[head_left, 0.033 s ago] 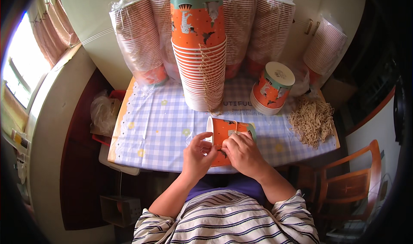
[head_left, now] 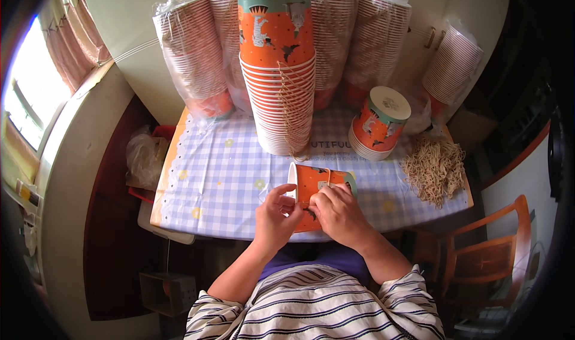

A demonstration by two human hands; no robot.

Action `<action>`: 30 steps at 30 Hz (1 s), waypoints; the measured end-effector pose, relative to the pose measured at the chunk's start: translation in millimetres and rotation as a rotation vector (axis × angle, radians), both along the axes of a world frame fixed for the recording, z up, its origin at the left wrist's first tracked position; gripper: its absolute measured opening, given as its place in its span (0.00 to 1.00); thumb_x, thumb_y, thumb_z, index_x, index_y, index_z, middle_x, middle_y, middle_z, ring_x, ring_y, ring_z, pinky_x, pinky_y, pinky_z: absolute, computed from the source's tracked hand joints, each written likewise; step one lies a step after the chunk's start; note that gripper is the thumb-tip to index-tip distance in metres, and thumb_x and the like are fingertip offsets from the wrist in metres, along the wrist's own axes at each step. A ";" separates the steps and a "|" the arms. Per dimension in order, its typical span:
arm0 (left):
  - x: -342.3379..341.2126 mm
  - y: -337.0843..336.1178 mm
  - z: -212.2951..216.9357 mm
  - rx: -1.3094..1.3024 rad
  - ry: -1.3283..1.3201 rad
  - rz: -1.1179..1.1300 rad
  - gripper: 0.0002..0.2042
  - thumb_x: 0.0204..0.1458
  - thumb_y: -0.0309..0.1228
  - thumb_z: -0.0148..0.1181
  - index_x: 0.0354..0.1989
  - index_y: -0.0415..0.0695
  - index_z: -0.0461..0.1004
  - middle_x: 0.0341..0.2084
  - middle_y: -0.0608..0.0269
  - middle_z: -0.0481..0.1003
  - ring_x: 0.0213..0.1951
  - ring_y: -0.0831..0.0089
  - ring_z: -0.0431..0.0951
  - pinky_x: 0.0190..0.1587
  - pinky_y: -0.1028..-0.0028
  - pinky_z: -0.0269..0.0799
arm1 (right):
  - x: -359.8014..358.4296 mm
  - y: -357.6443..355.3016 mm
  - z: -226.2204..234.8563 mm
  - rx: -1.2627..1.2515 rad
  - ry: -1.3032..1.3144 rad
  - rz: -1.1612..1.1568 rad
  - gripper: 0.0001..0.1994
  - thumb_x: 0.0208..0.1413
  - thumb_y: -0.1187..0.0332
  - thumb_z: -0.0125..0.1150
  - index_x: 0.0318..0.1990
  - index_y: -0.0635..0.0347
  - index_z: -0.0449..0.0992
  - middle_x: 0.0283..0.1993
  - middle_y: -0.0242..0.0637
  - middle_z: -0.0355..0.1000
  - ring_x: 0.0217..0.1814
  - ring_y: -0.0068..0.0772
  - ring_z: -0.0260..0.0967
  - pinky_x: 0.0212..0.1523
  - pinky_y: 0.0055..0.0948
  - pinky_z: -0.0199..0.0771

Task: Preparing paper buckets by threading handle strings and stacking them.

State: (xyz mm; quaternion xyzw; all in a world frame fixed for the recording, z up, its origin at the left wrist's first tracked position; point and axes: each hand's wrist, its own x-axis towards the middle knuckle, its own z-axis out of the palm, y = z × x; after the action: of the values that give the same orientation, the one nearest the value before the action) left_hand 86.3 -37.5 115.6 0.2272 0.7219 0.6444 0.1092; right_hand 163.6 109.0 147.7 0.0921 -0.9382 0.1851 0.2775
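Observation:
An orange paper cup [head_left: 306, 183] with a green band lies on its side at the table's front edge, its white rim facing left. A thin beige cord [head_left: 328, 176] crosses its wall and runs under my right hand [head_left: 340, 211]. That hand's bent fingers pinch together over the cord; the very tips are hidden. My left hand [head_left: 278, 218] is at the rim, fingers curled and thumb pressed against the cup wall, close to the right fingertips. Behind the cup rises a tall stack of matching cups [head_left: 277, 34], upside down, with several beige cords [head_left: 288, 100] hanging down its side.
A short stack of upturned cups [head_left: 377, 127] stands right of the tall one. Beside it lies a heap of beige cords [head_left: 435, 171]. Several plastic-wrapped cup stacks [head_left: 191, 52] line the back. A checked cloth [head_left: 221, 178] covers the table; a wooden chair [head_left: 485, 259] stands at right.

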 end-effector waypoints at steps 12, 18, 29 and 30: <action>-1.4 -1.8 -2.1 -0.006 0.105 -0.034 0.22 0.48 0.22 0.61 0.53 0.39 0.66 0.27 0.58 0.77 0.29 0.76 0.78 0.33 0.76 0.74 | -1.0 1.9 -3.1 0.007 0.000 -0.023 0.08 0.48 0.73 0.61 0.31 0.58 0.66 0.31 0.37 0.65 0.36 0.39 0.66 0.42 0.37 0.62; 2.6 -15.4 -10.0 0.307 -0.308 -0.314 0.31 0.52 0.27 0.62 0.62 0.35 0.52 0.34 0.59 0.73 0.34 0.78 0.74 0.39 0.77 0.72 | 14.1 17.0 2.9 -0.221 0.035 -0.086 0.11 0.44 0.64 0.68 0.31 0.55 0.72 0.30 0.33 0.68 0.34 0.38 0.68 0.39 0.35 0.63; 18.1 -18.9 -21.8 -0.023 0.653 -0.287 0.16 0.42 0.13 0.57 0.39 0.45 0.76 0.33 0.60 0.75 0.37 0.62 0.76 0.44 0.65 0.72 | 32.5 96.4 -34.3 -0.605 -0.451 -0.493 0.32 0.53 0.41 0.53 0.49 0.66 0.70 0.38 0.50 0.74 0.43 0.43 0.73 0.40 0.36 0.72; 18.0 -18.4 -24.0 -0.012 0.657 -0.301 0.16 0.42 0.13 0.57 0.39 0.45 0.76 0.33 0.60 0.75 0.37 0.62 0.76 0.44 0.65 0.72 | 36.5 104.4 -50.4 -0.842 -0.478 -0.427 0.33 0.52 0.43 0.56 0.54 0.64 0.68 0.43 0.48 0.74 0.46 0.40 0.73 0.44 0.36 0.72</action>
State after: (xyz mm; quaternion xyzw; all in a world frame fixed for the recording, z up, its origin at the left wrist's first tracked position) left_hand 104.3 -55.9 91.6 0.5253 0.6808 0.5093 -0.0336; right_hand 200.1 213.4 97.3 -0.2651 -0.8177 0.5011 0.1003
